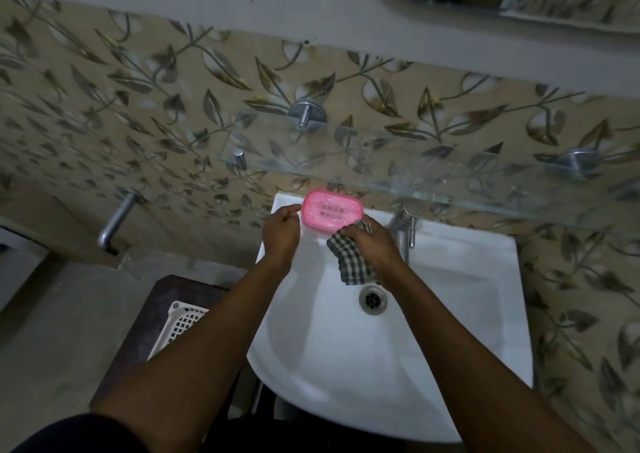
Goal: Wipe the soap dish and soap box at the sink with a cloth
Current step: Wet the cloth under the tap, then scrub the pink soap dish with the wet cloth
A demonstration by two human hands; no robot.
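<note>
A pink soap dish (331, 211) with slotted holes is held over the back left corner of the white sink (450, 314). My left hand (281, 232) grips the dish by its left end. My right hand (372, 246) holds a black-and-white checked cloth (349, 258) bunched against the dish's lower right edge, and the cloth's loose end hangs down toward the drain (372, 299). No separate soap box is in view.
A chrome tap (401, 230) stands just right of my right hand. A glass shelf (433, 172) on metal brackets juts out above the sink. A wall tap (116, 218) and a white basket (180, 324) on a dark stool are at the left.
</note>
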